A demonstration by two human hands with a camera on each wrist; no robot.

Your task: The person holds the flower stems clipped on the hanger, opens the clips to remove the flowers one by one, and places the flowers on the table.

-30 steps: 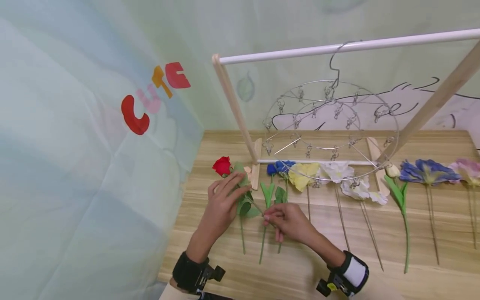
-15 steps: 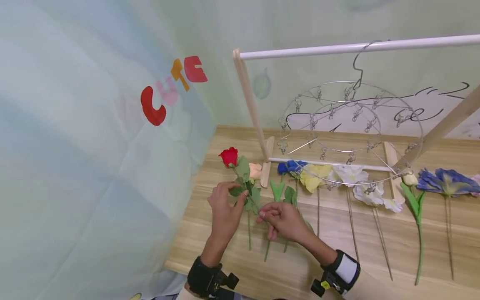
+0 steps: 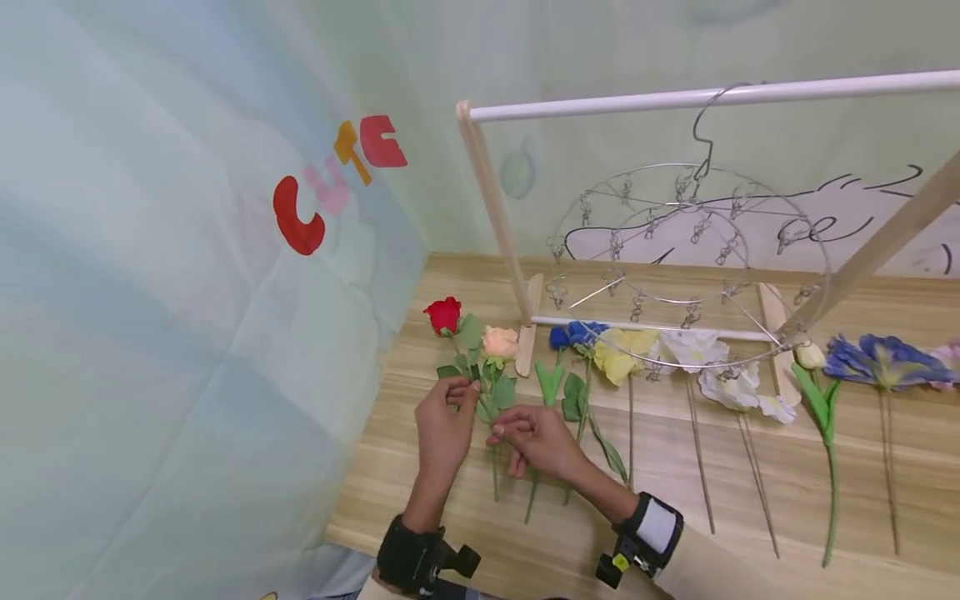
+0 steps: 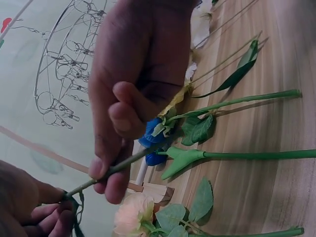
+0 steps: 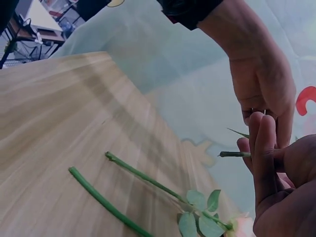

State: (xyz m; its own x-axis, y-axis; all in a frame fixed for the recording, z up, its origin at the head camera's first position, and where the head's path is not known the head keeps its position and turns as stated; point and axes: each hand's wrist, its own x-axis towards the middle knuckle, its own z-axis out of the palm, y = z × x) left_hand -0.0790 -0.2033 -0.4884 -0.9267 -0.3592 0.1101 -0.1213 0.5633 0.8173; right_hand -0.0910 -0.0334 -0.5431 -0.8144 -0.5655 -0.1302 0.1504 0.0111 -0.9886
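A red rose (image 3: 443,315) with green leaves is held over the table's left part, its bloom pointing away from me. My left hand (image 3: 444,425) pinches it high on the stem, by the leaves. Lower down, my right hand (image 3: 543,440) grips the same stem (image 4: 129,161) between thumb and fingers. In the right wrist view the cut stem end (image 5: 232,154) sticks out past the right hand (image 5: 289,173). A peach rose (image 3: 499,342) lies on the table just beyond the hands, partly overlapped by the red rose's leaves.
A wooden rack with a white bar (image 3: 622,105) carries a round wire hanger (image 3: 690,364) with several clips. Along the table (image 3: 577,542) lie blue flowers (image 3: 587,333), a yellow flower (image 3: 621,354), white flowers (image 3: 731,385), a white tulip (image 3: 809,356) and a large blue flower (image 3: 885,360).
Both hands have drawn the red rose slightly left and toward me from the rack. The left hand moved from near the bloom down to the leafy stem. The peach rose now shows fully.
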